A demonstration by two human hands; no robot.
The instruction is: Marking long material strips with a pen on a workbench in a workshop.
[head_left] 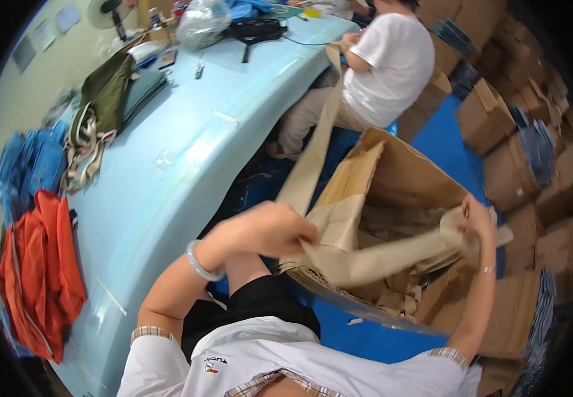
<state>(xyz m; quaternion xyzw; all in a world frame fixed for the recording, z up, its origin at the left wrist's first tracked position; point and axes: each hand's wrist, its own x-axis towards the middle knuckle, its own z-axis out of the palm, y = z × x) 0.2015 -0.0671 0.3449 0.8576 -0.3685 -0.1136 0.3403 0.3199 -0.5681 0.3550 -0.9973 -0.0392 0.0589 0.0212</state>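
Note:
A long beige fabric strip (385,259) stretches between my hands above a large open cardboard box (409,169). My left hand (276,228) is closed on the strip at the box's left side, slightly smeared by motion. Over the box's right edge, my right hand (477,218) grips the other part, where the cloth looks bunched and blurred. Another length of beige strip runs from near my left hand up to the hands of a seated person in white (395,63). Inside the box lie more beige strips and scraps.
A pale blue table (187,159) fills the left side. Red garments (41,271), blue cloth (45,159) and an olive bag (108,86) lie along its left edge. A clear plastic bag (202,25) sits at the far end. Stacked cartons (518,172) line the right.

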